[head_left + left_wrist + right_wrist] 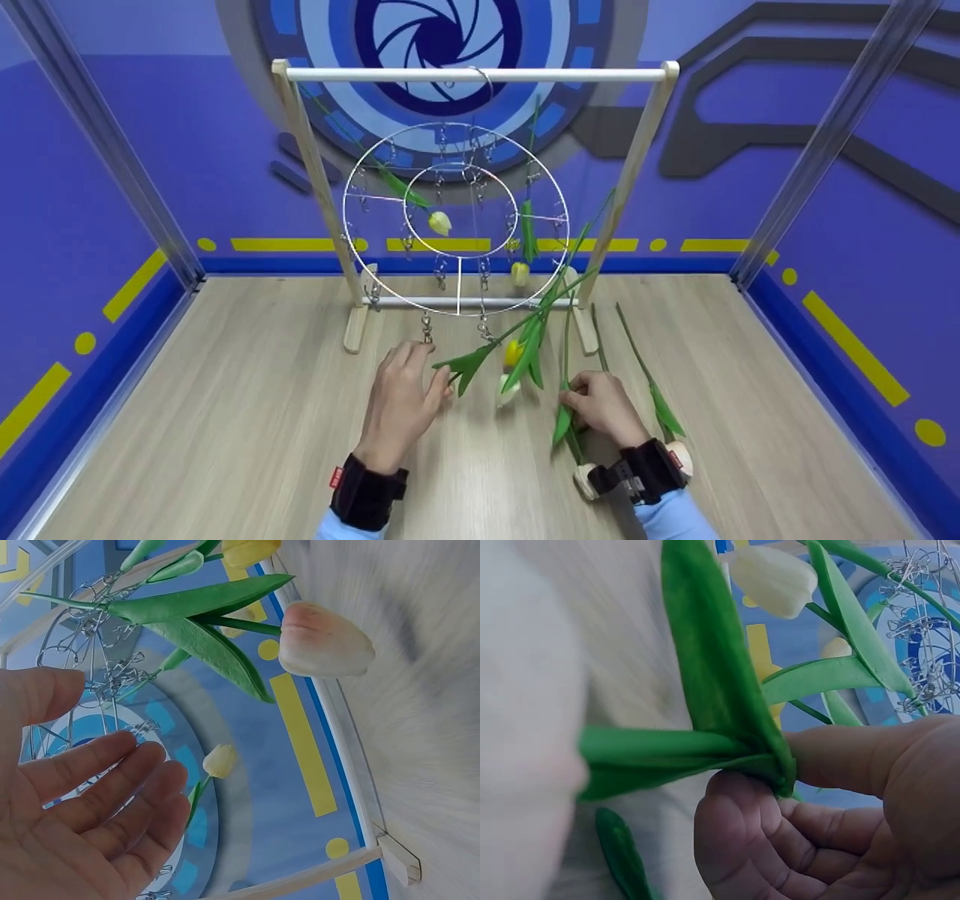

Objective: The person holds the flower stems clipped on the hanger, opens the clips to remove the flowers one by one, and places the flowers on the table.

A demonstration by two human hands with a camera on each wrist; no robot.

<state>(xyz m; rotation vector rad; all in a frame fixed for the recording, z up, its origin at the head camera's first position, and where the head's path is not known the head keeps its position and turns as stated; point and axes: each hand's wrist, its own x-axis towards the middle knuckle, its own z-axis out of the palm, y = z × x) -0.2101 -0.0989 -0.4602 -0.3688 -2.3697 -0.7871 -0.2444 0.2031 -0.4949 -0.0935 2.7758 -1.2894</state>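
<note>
A table [262, 420] carries a wooden stand [314, 165], from whose bar hangs a double-ringed hanger [459, 289]. With the hanger as dial centre, several tulips [520, 274] hang on it, most clustered near five o'clock; a loose tulip [664, 411] lies past four. The right hand [607, 409], at five, pinches another tulip [564, 424] by its leafy stem. The left hand [401, 394], towards seven, is relaxed and holds nothing; whether it touches the metal clip [427, 328] above, I cannot tell.

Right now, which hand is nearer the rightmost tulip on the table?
Right. The right hand is just left of the rightmost tulip, holding another tulip; the left hand is farther left, beyond the right hand.
</note>
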